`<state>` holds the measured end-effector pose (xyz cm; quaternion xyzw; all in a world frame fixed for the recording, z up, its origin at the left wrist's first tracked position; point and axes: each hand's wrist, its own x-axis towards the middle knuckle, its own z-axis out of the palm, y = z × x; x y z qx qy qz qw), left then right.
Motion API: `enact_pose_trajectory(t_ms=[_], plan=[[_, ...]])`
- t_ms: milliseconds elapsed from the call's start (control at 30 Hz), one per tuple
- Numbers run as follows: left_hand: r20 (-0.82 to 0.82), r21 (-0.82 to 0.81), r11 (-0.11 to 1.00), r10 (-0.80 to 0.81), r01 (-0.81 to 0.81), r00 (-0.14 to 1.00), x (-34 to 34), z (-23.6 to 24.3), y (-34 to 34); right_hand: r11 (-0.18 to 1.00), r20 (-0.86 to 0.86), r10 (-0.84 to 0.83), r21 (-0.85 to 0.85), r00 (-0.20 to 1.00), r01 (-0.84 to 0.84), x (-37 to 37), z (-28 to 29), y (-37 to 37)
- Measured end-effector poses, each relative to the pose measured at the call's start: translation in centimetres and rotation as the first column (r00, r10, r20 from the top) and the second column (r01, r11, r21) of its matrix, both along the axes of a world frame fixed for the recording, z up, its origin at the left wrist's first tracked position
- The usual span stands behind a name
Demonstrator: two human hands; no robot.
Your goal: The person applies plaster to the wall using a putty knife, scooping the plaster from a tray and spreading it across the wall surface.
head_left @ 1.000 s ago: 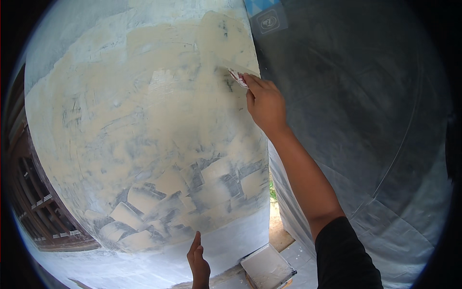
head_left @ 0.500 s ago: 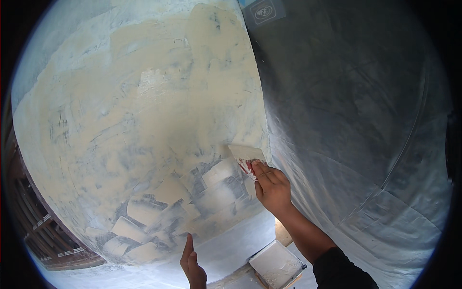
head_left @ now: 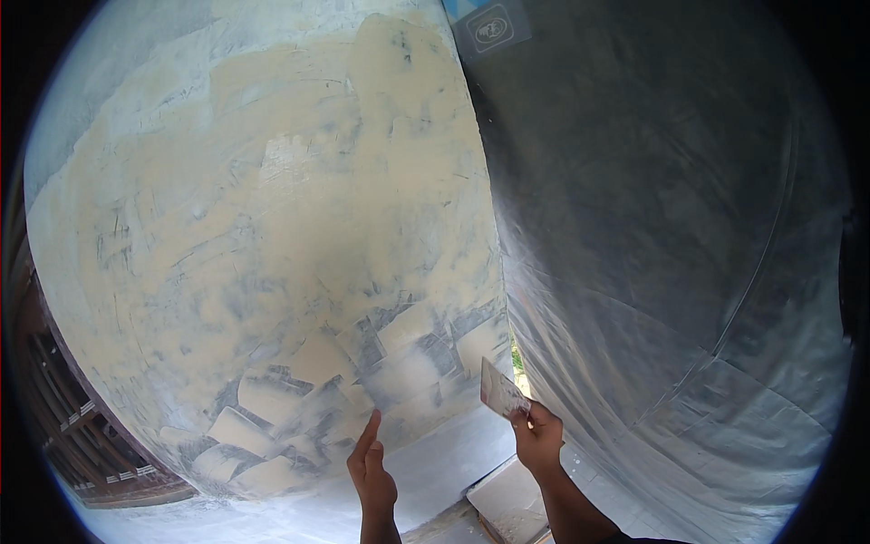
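Note:
My right hand [head_left: 541,438] grips a wide putty knife [head_left: 500,390] smeared with pale filler. Its blade points up and to the left, near the wall's right edge. My left hand [head_left: 373,476] is raised at the lower middle, fingers stretched out, with nothing visible in it. Before me stands a wall [head_left: 299,208] coated in cream putty; overlapping rough strokes and grey bare patches cover its lower part. Below my right hand, partly hidden by the forearm, sits a square board or tray [head_left: 507,499] with a pale, putty-smeared top.
A dark, shiny plastic sheet [head_left: 652,227] hangs along the right side, creased and close to the wall's edge. Dark brown slats or a grille [head_left: 86,426] show at the lower left. A bluish panel with an emblem [head_left: 489,34] is at the top.
My right hand has drawn the putty knife down and back from the wall, turning the blade. A fresh cream patch shows where it was. My left hand has risen slightly to the right.

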<state>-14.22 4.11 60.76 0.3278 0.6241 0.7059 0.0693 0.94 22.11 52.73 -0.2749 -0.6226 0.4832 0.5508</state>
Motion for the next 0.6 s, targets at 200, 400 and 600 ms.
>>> enact_pose_trajectory(t_ms=[200, 400, 600], plan=[[0.18, -0.306, 0.951, 0.018, 0.039, 0.983, 1.9, -12.1, -3.9, 0.456, -0.532, 0.065, -0.737, 0.844, -0.5, 7.0, -16.9, -3.3], [0.55, -0.372, 0.927, 0.178, 0.048, 0.816, 3.3, -23.7, -6.1, 0.415, -0.203, 0.156, -0.875, 0.967, -0.25, 13.0, -24.1, -4.0], [0.677, -0.375, 0.927, 0.272, 0.002, 0.684, 5.1, -31.0, -4.8, 0.816, 0.38, 0.291, -0.578, 0.878, -0.021, 11.9, -27.4, 0.1]])
